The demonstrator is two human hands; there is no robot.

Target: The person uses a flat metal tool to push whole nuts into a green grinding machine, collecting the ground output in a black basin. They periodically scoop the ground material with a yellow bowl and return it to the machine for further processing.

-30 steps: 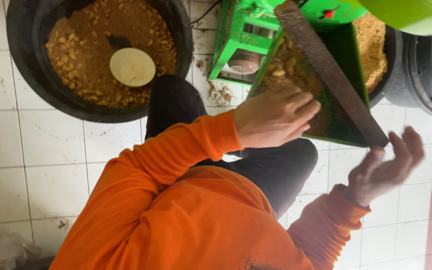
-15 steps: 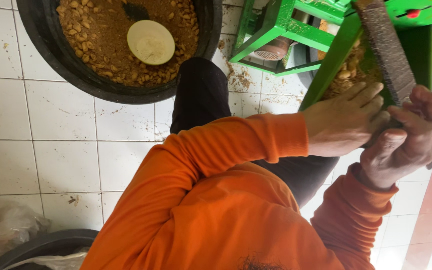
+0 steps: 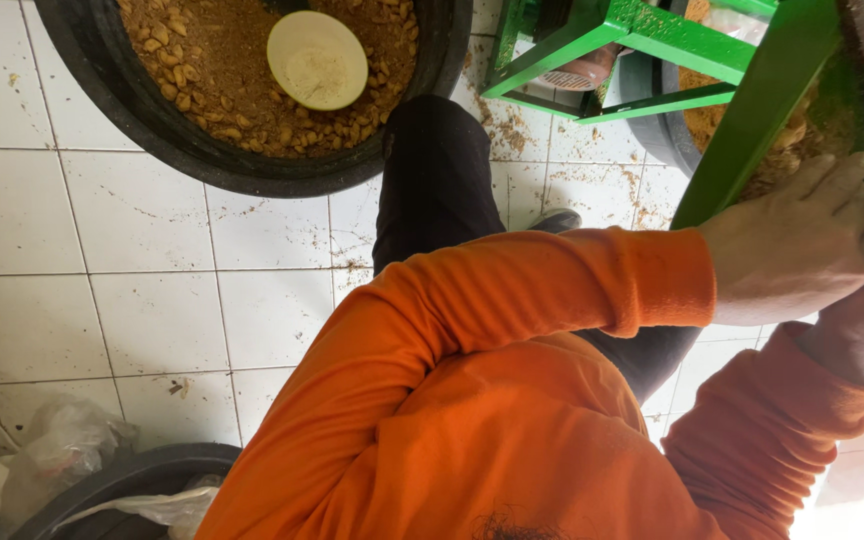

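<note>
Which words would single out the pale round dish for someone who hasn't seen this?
Find the big black tub on the white tiled floor, upper left. It is filled with brown nuts and crumbs. The pale dish lies on top of them: the only smooth, cream-coloured round thing there.

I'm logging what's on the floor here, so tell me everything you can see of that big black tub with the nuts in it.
The black tub is round, thick-rimmed and rubbery-looking, cut off by the picture's top edge. It stands on the white tiled floor and holds brown crumbly meal mixed with whole pale nuts. A round cream bowl rests on the contents. No hand touches it.
</note>
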